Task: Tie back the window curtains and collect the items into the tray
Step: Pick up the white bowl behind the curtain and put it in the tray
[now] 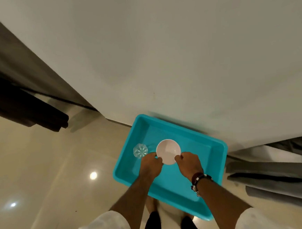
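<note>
Head view shows one turquoise tray (212, 151) on the pale floor against a white wall; its near corner is cut across by the person's right forearm, and its near-left rim is partly hidden behind the left arm. Right of the tray hang grey curtain folds (278, 176), running out of the picture; well to the tray's left a dark curtain (19, 99) is also cut off. Inside the tray, one white bowl (168, 151) is pinched at its near rim by both hands: the left hand (150, 166) closed on its left edge, the right hand (189, 162) on its right. One clear glass (140, 150) sits at the tray's left wall, hard to make out. No writing is readable
</note>
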